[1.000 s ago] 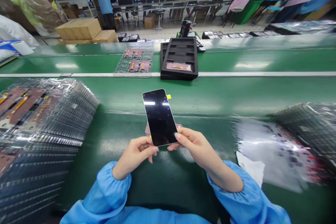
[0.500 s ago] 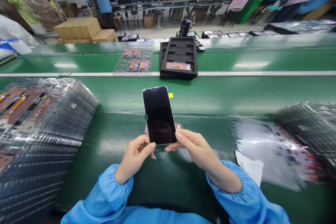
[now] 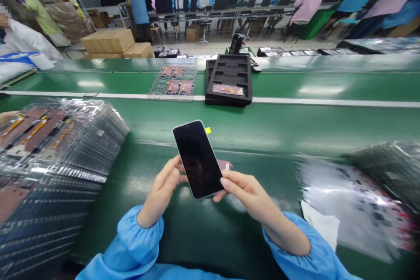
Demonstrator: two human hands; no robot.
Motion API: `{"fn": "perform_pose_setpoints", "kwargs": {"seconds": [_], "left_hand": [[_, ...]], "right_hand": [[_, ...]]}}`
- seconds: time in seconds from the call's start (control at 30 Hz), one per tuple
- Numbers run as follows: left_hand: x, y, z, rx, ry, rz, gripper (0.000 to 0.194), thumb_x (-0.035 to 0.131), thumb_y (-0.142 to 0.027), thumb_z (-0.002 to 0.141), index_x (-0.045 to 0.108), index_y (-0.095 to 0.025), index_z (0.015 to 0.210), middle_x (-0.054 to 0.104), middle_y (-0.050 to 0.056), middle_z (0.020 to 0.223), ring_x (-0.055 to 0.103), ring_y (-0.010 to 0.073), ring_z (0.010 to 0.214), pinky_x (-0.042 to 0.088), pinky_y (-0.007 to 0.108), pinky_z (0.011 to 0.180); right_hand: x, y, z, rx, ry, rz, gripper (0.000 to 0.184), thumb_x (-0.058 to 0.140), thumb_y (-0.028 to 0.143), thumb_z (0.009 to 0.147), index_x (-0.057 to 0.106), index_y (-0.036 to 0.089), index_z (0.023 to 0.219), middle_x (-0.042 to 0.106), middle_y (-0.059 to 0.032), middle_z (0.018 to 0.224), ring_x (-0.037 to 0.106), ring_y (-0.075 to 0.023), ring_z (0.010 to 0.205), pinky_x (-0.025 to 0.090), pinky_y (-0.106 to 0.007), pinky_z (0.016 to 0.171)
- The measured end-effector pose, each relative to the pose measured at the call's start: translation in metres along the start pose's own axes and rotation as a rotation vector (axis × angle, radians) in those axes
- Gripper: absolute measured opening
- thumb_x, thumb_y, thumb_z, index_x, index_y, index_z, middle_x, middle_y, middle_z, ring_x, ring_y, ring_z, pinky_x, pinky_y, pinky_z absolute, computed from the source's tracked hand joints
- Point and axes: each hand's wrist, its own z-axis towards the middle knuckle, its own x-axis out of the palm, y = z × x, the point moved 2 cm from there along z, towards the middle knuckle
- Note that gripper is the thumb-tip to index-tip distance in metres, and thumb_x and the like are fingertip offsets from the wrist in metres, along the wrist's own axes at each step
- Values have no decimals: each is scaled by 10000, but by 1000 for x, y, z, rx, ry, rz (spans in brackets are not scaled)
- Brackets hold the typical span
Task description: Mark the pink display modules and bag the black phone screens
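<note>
A black phone screen (image 3: pixel 197 162) with a pale rim and a small yellow tab (image 3: pixel 208 130) is held up, tilted, in front of me. My right hand (image 3: pixel 244 188) pinches its lower right corner between thumb and fingers. My left hand (image 3: pixel 166 179) is at its left edge, with fingertips reaching behind the screen and partly hidden. Behind the screen, a brownish-pink part (image 3: pixel 225 165) with a white piece shows past the right edge; I cannot tell whether it is attached.
Tall stacks of clear plastic trays (image 3: pixel 108 140) with brown parts stand left; another person's hand (image 3: pixel 8 116) is beside them. Ahead on the green bench lie a clear tray (image 3: pixel 157 85) and black foam trays (image 3: pixel 229 70). To the right are plastic sheets (image 3: pixel 344 210) and white paper (image 3: pixel 321 223).
The screen has tilted further, its top leaning left. My left hand has moved from the lower left corner up to the left edge. The dark tab there no longer shows.
</note>
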Motion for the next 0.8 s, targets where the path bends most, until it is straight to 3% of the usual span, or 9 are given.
{"fn": "perform_pose_setpoints", "kwargs": {"seconds": [0.07, 0.17, 0.27, 0.37, 0.5, 0.67, 0.8], "left_hand": [[-6, -10, -1, 50, -158, -113, 338, 523, -481, 939, 681, -219, 1084, 643, 56, 997, 578, 179, 900, 503, 289, 749], [-13, -22, -7, 65, -349, -217, 325, 627, -485, 877, 715, -175, 836, 478, -23, 676, 437, 87, 611, 416, 191, 546], [-15, -25, -14, 23, -441, -255, 396, 671, -535, 825, 741, -166, 949, 431, -41, 609, 406, 72, 562, 379, 169, 505], [-13, -23, -19, 24, -451, -218, 402, 646, -530, 846, 743, -176, 1008, 548, -12, 636, 491, 90, 594, 414, 189, 535], [-9, -24, -22, 61, -457, -166, 358, 622, -509, 871, 742, -177, 935, 639, 6, 684, 551, 109, 616, 413, 207, 537], [-6, -26, -23, 74, -496, -159, 344, 613, -507, 876, 702, -178, 829, 612, -14, 663, 517, 109, 599, 368, 216, 527], [-9, -19, -21, 63, -537, -165, 365, 620, -512, 866, 631, -179, 717, 504, -39, 590, 457, 102, 557, 343, 226, 513]], "right_hand": [[4, 4, -3, 4, 100, -92, 393, 507, 488, 948, 712, 165, 1039, 735, -48, 705, 721, -222, 699, 527, -337, 748], [8, 7, -7, 0, 216, -209, 406, 449, 481, 976, 711, 171, 999, 740, -50, 712, 706, -214, 719, 489, -320, 751], [11, 7, -10, 16, 281, -279, 422, 425, 489, 983, 708, 176, 992, 742, -50, 704, 688, -204, 690, 466, -295, 687], [12, 8, -12, 27, 310, -322, 425, 424, 499, 982, 711, 186, 992, 744, -44, 699, 678, -196, 671, 448, -283, 661], [14, 9, -13, 31, 345, -333, 421, 418, 503, 984, 714, 205, 1017, 746, -39, 724, 683, -194, 707, 441, -281, 686], [14, 10, -15, 68, 342, -349, 448, 403, 521, 985, 715, 205, 1045, 743, -46, 709, 680, -198, 700, 460, -292, 698], [20, 7, -17, 108, 340, -279, 506, 425, 575, 958, 689, 194, 1160, 742, -67, 718, 682, -209, 707, 498, -309, 690]]}}
